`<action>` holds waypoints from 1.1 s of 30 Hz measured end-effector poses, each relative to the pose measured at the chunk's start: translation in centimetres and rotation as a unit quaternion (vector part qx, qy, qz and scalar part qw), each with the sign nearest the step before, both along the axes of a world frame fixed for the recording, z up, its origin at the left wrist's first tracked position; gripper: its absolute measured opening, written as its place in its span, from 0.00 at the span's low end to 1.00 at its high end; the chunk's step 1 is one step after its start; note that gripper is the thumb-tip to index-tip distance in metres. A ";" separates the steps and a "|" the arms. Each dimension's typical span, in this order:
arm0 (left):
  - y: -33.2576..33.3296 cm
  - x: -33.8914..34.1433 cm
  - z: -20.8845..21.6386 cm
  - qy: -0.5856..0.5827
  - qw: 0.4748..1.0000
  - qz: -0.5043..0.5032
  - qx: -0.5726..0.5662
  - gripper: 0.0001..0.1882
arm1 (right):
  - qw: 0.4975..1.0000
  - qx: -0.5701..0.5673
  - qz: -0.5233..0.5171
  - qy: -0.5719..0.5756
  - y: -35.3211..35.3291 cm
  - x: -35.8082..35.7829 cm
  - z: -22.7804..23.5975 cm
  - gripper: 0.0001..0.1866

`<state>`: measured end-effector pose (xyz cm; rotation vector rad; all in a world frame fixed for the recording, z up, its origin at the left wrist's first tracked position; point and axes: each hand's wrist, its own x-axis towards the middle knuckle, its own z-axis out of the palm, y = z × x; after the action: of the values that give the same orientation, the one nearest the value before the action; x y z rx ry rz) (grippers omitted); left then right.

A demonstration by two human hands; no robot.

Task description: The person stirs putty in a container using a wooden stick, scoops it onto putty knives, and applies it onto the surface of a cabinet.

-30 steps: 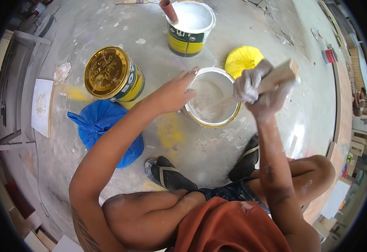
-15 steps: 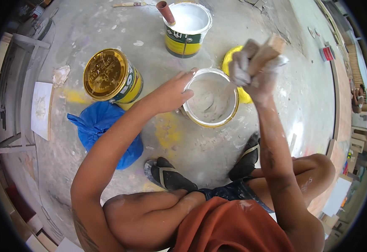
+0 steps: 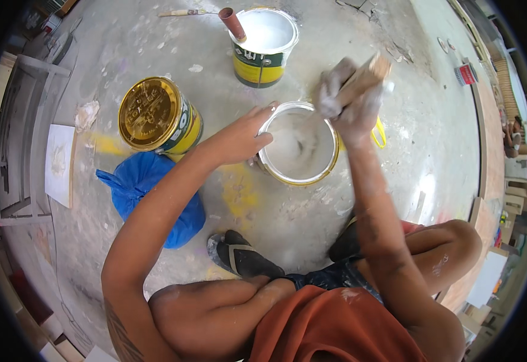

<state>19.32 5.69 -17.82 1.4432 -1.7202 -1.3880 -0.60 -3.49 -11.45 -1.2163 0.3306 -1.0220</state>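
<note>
Shifted leftward and away from the body since the earlier frame: right hand (image 3: 354,113), fingers wrapped round a wooden stick (image 3: 367,77) angled into the open can (image 3: 302,181) on the floor (image 3: 287,208). Left hand (image 3: 245,133) fingers clasp its rim. Stirring seems underway; continuing calls for steady bracing.

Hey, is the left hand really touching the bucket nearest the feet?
Touching. The head view shows the left hand gripping the left side of the bucket's rim, with no gap between them.
</note>
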 end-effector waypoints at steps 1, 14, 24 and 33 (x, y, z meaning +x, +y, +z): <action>0.3 0.3 -0.3 -0.023 0.999 0.000 -0.030 0.35 | 0.999 0.000 0.002 -0.050 1.3 0.6 -0.9 0.31; 0.2 0.0 -0.4 -0.041 0.996 -0.024 -0.074 0.35 | 0.999 -0.011 -0.029 -0.011 2.3 1.4 -0.2 0.42; -0.2 -0.1 -0.5 -0.065 0.991 -0.046 -0.108 0.34 | 0.996 -0.063 -0.062 0.021 -0.3 0.0 -1.1 0.38; 0.3 0.2 -0.4 -0.076 0.991 -0.040 -0.102 0.35 | 0.994 0.049 0.087 0.051 -0.2 -1.8 2.8 0.41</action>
<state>19.50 6.01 -18.19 1.4096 -1.9721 -1.1268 -2.35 -3.73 -8.61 -1.1887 0.3432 -0.7867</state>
